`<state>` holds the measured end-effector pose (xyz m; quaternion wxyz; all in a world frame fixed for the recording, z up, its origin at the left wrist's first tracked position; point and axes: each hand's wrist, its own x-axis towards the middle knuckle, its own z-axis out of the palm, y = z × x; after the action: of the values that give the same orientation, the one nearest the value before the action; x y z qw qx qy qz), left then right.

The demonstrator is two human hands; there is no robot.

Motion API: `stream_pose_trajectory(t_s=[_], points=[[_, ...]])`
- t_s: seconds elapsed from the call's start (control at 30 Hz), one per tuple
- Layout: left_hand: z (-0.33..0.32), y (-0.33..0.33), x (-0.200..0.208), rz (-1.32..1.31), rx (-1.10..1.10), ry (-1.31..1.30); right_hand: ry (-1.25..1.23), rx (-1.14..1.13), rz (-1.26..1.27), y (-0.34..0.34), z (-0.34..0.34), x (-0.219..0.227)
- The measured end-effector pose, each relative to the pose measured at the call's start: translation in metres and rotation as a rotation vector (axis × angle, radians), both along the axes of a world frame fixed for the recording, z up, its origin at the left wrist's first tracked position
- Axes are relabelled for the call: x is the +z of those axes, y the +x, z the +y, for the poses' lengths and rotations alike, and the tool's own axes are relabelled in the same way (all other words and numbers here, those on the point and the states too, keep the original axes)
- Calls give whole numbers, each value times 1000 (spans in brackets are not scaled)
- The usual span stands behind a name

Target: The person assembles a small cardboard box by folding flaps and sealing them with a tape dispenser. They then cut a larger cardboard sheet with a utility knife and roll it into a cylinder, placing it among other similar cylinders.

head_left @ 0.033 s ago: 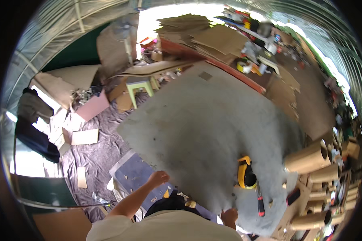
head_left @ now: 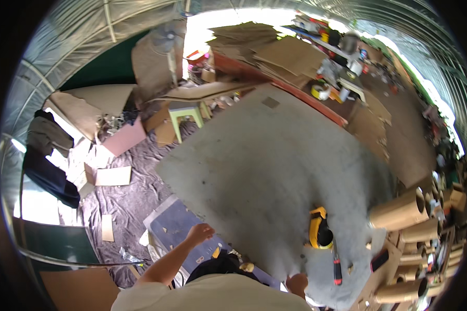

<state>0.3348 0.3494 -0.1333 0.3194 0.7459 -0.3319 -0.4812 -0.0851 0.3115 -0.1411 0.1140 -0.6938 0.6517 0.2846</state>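
My left hand [head_left: 200, 234] is over the blue printed board [head_left: 176, 223], near the left edge of the large grey tabletop [head_left: 254, 166]. Its fingers are loosely bent, and I see nothing in it. My right hand [head_left: 297, 283] is low at the tabletop's near edge; its fingers are too blurred to read. To the right of that hand lies a yellow and black tool [head_left: 317, 228] with a dark round part. Just below it rests a slim tool with a red and black handle [head_left: 338, 272].
A dark phone-like slab [head_left: 379, 260] lies at the right, beside several cardboard tubes [head_left: 398, 210]. Stacked cardboard sheets [head_left: 288, 54] are behind the red beam [head_left: 308, 102]. A green stool [head_left: 188, 115] and a pink box [head_left: 123, 137] stand at the left.
The whole view has shifted a little, so the scene is slightly farther right and lower. My left hand has moved slightly toward the left and down; nothing was picked up or put down.
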Motion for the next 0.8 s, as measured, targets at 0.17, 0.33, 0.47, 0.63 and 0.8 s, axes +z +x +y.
stream_pose_trajectory(t_s=[0.17, 0.33, 0.47, 0.63, 0.8], points=[[39, 74, 8, -36, 402, -99, 183, -48, -156, 36, -34, 42], [-77, 149, 40, -428, 322, -294, -77, 14, -598, 109, -50, 46], [-215, 219, 65, -883, 62, -437, -92, -14, -783, 189, -69, 56], [-369, 305, 68, -1349, -60, -536, -71, -69, -761, 253, -68, 46], [-447, 351, 31, -1544, -276, -437, -133, -346, -896, 279, -37, 73]])
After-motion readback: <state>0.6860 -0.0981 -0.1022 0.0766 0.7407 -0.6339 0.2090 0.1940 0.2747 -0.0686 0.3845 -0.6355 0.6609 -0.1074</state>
